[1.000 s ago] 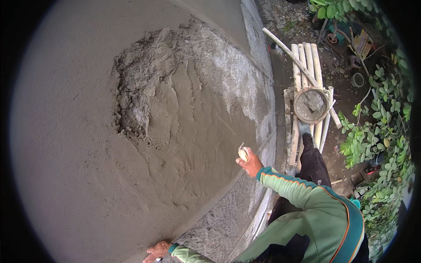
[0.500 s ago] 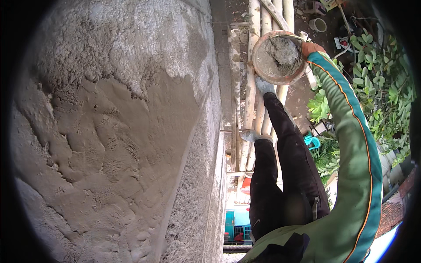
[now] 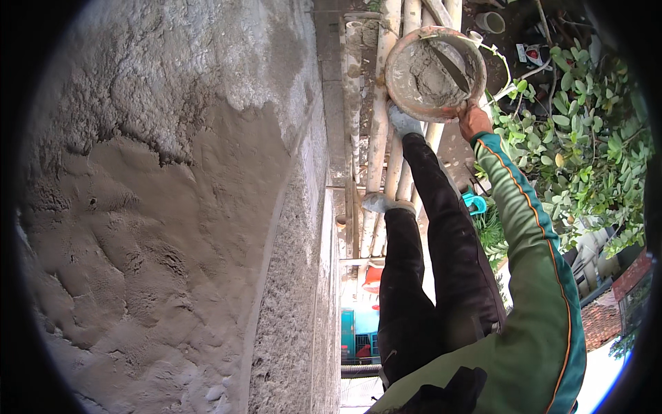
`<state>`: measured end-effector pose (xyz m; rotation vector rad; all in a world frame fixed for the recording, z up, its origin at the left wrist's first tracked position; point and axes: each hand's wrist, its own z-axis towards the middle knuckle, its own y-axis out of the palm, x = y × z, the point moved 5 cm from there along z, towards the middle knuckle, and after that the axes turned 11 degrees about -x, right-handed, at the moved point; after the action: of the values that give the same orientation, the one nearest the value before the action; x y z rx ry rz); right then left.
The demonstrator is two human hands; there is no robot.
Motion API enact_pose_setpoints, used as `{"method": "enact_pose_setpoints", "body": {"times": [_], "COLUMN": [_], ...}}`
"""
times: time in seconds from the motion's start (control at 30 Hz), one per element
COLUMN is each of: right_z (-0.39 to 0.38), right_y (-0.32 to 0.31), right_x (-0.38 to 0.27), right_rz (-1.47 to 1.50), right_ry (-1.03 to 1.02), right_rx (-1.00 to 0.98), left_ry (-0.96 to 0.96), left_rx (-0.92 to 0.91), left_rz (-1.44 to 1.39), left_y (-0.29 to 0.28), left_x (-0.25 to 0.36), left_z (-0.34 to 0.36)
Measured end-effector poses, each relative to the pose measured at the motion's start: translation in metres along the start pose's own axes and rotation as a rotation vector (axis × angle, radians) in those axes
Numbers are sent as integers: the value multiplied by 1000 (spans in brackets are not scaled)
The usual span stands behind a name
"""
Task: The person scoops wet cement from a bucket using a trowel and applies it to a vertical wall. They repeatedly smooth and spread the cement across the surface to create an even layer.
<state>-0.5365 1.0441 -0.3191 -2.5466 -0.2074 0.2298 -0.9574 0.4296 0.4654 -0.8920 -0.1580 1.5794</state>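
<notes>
My right hand (image 3: 474,122) is closed at the near right rim of a round, mortar-smeared bucket (image 3: 398,90). It grips a trowel (image 3: 448,67), whose dark pointed blade slants across the inside of the bucket; the fingers cover the handle. Wet grey mortar (image 3: 429,77) lies in the bucket below the blade. My left hand is out of the picture. A wall fills the left side, with a broad patch of fresh brown-grey mortar (image 3: 172,221) on it, its surface uneven and ridged.
I stand on a scaffold of pale round poles (image 3: 378,131), with the bucket by my feet. Leafy branches (image 3: 586,131) crowd the right side. A white pail (image 3: 490,23) stands on the ground at the far right. Lower down are a turquoise plastic item (image 3: 474,202) and a red one (image 3: 372,279).
The trowel blade now shows above the mortar, where before only a dark groove was seen. My right hand has shifted from the bucket's right side to its near right rim.
</notes>
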Motion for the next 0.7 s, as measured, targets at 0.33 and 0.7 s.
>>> {"method": "enact_pose_setpoints", "body": {"times": [0.33, 0.7], "right_z": [65, -63], "right_y": [91, 68], "right_x": [-100, -106], "right_rz": [1514, 1785], "right_ry": [235, -46], "right_rx": [-331, -253], "left_ry": [80, 8], "left_rx": [15, 121], "left_rz": [-1, -60], "left_y": [3, -11], "left_x": [14, -19], "left_z": [17, 15]}}
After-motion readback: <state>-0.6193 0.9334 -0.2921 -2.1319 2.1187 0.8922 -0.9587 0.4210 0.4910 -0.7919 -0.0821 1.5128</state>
